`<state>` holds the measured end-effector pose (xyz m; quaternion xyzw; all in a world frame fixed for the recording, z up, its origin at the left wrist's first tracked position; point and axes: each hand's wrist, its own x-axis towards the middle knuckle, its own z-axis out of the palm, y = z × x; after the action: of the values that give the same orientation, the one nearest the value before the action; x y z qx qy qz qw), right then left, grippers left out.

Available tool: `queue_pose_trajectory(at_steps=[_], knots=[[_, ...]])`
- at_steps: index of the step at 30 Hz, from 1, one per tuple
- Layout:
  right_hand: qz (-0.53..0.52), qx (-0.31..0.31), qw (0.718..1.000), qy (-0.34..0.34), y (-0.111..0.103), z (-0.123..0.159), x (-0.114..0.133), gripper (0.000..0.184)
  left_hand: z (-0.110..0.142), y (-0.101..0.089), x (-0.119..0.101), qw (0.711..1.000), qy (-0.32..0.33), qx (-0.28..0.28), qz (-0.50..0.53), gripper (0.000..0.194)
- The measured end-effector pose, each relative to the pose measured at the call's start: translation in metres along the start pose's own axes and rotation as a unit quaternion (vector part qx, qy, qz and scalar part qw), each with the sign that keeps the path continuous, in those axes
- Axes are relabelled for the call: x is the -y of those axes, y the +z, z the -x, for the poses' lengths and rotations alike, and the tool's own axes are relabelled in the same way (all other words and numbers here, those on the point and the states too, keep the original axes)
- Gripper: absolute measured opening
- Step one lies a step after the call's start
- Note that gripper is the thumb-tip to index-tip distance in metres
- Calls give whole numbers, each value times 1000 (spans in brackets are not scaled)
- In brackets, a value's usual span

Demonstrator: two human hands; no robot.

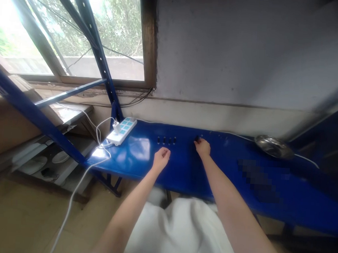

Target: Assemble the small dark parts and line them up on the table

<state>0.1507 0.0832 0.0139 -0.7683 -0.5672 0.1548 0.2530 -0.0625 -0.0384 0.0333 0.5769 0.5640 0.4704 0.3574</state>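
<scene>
Several small dark pieces [169,141] with light ends stand in a short row on the blue table [180,167]; their kind is too small to make out. My left hand [161,159] hovers just in front of this row, its fingers curled together; whether anything is in them is hidden. Farther right, my right hand [203,147] is at the table's far part, with thumb and fingers pinched on a small dark piece [197,138]. Tiny light bits [220,135] lie on the surface to the right of that hand.
A white power strip [123,130] with a plugged-in cable sits at the table's left end. Its white cord [73,197] hangs over the edge. A shiny metal dish [273,146] lies at the back right. Blue metal posts [97,53] rise at the left, before a window.
</scene>
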Motion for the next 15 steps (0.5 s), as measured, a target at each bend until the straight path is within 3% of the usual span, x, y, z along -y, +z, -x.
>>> queue_pose_trajectory(at_steps=[5, 15], knots=[[15, 7, 1000, 0, -3, -4, -2, 26, 0, 0, 1, 1000, 1, 5, -2, 21], [17, -9, 997, 79, -13, 0, -6, 28, 0, 1, 7, 1000, 0, 1, 1, 23]])
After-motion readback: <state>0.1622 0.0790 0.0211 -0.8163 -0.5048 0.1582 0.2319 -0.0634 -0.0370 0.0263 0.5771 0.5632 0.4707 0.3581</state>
